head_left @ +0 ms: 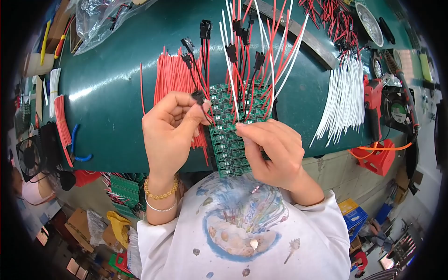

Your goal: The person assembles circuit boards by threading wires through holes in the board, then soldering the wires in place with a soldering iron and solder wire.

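Circuit-board panel, green and made of many small repeated units, lies in the head view at the middle of the near edge of the green desk, directly in front of the person. Red, white and black wires stand up from its far part, several ending in black plugs such as the one leaning over its far left corner. Over the panel's left side, the left hand is closed, thumb and forefinger gripping a black connector whose thin leads run down toward the board. Over the right side, the right hand pinches the lower end of a white wire between thumb and forefinger, close above the board; whether the wire tip touches it cannot be told. Beyond the left hand a sheaf of loose red wires lies on the desk, left of the panel. A grey metal bar slants across the far side, and a fan of white wires is spread toward the right end, just beside a red-and-black tool. Near the desk's left end are a smaller red bundle and a blue-handled tool; a clear plastic bag sits toward the far left corner. Below the near edge, at left, more green boards show.
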Demonstrator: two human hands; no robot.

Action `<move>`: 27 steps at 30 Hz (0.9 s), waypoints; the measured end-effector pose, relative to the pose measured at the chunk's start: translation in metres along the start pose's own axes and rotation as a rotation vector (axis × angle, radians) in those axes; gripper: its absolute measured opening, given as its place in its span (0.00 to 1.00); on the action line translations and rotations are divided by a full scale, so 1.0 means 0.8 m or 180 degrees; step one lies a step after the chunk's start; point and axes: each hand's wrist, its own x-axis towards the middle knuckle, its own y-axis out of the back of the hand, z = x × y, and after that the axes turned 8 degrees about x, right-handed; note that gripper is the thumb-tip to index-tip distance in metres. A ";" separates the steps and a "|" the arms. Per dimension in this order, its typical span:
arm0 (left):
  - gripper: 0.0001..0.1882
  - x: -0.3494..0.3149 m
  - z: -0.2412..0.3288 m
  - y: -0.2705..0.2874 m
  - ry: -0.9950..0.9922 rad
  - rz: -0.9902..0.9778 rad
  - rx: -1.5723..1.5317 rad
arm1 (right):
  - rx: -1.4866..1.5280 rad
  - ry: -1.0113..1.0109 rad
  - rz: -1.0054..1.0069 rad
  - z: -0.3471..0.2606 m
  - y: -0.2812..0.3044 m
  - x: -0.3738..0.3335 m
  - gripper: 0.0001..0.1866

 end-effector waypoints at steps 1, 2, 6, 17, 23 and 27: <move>0.05 -0.001 -0.001 0.000 -0.0139 0.0017 -0.0063 | -0.0010 0.0009 -0.0013 -0.001 0.000 0.000 0.15; 0.05 -0.001 -0.001 0.001 -0.0138 0.0014 -0.0059 | -0.0009 0.0006 -0.0009 -0.002 0.000 -0.002 0.15; 0.03 0.000 -0.003 0.000 -0.0168 0.0006 0.0086 | 0.0002 -0.0006 0.0030 -0.003 -0.002 -0.006 0.16; 0.07 0.001 -0.026 0.059 -0.0372 0.1591 0.1379 | -0.1985 -0.1644 0.1508 -0.007 0.124 -0.006 0.07; 0.16 0.002 -0.016 0.041 -0.0299 0.1245 0.2549 | -0.3203 -0.2145 0.0805 0.028 0.169 -0.017 0.15; 0.14 0.004 -0.021 0.034 -0.0458 0.0883 0.2358 | -0.3201 -0.2256 0.0443 0.040 0.153 -0.018 0.13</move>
